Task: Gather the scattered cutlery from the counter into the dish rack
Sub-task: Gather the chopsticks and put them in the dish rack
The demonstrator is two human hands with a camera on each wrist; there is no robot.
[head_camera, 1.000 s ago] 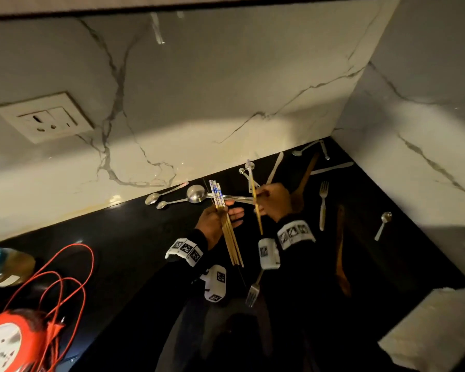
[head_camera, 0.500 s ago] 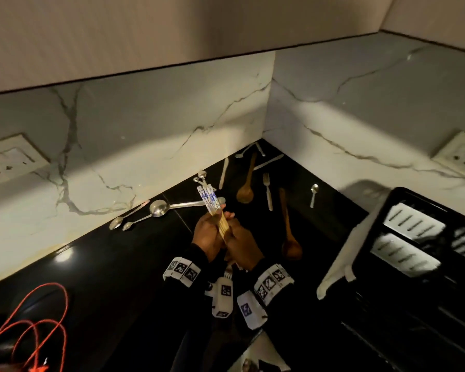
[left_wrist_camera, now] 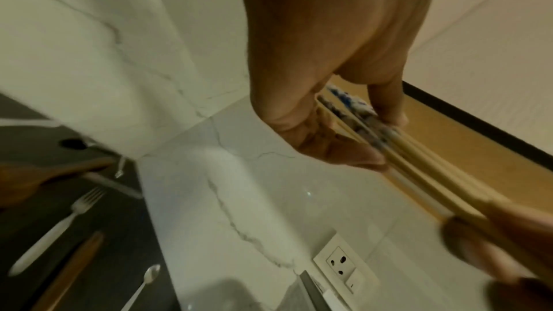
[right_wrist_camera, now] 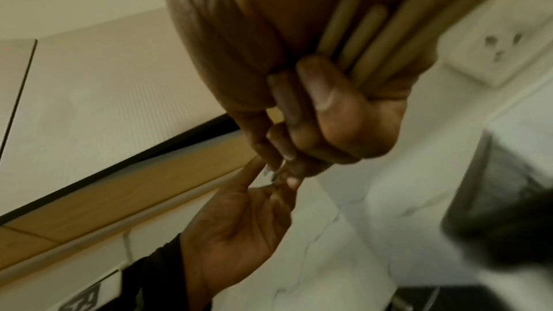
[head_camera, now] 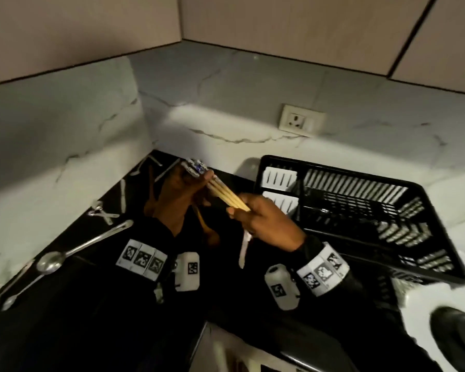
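A bundle of several wooden chopsticks (head_camera: 223, 193) with blue-patterned tops is held in the air between both hands. My left hand (head_camera: 196, 183) pinches the patterned end (left_wrist_camera: 359, 122), and my right hand (head_camera: 242, 213) grips the plain ends (right_wrist_camera: 368, 39) in a fist. The black plastic dish rack (head_camera: 333, 167) stands just right of the hands, with white slotted cutlery cups (head_camera: 279, 178) at its near-left corner. A large steel spoon (head_camera: 51, 261), small spoons (head_camera: 100, 210), a wooden spoon (head_camera: 207, 232) and a white-handled fork (left_wrist_camera: 59, 228) lie on the black counter.
Marble backsplash walls meet in a corner behind the counter, with a wall socket (head_camera: 301, 120) above the rack. Cabinets hang overhead. A dark rounded object (head_camera: 457, 336) sits at the lower right. A white strip (head_camera: 243, 251) shows below my right hand; I cannot tell whether it is held.
The view has swung right, bringing the whole dish rack in. Both hands have carried the chopsticks toward the rack, and my right hand now grips their plain ends.
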